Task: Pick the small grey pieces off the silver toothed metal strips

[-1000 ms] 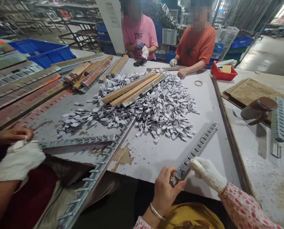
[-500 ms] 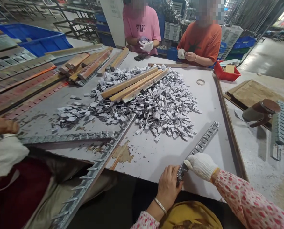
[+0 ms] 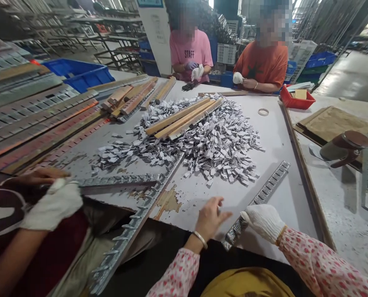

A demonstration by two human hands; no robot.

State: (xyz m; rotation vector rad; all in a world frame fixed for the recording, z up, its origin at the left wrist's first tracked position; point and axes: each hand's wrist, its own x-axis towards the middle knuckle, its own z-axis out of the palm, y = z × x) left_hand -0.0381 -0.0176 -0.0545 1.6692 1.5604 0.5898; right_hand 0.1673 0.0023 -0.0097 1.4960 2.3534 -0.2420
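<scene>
My bare left hand point(image 3: 211, 218), with a bracelet at the wrist, hovers beside the near end of a grey slotted bar point(image 3: 269, 184). Its fingers are apart and nothing is in them. My right hand point(image 3: 263, 222), in a white knitted glove, grips that bar near its lower end; the fingertips rest along its edge. The bar lies slantwise at the table's front, with a row of dark slots along its far half. Beyond my hands spreads a heap of small white-and-grey flat pieces point(image 3: 221, 152).
Wooden bars point(image 3: 184, 117) lie on the heap. A long toothed strip point(image 3: 140, 214) juts over the table edge at left, near a co-worker's gloved hand point(image 3: 55, 206). A brown-lidded mug point(image 3: 345, 146), red tray point(image 3: 297, 101) and tape ring point(image 3: 263, 111) are rightward. Two people work opposite.
My left hand has let go of the slotted bar and moved left of it, fingers opening. My right hand stays on the bar. The co-worker's hands at left have come further into view.
</scene>
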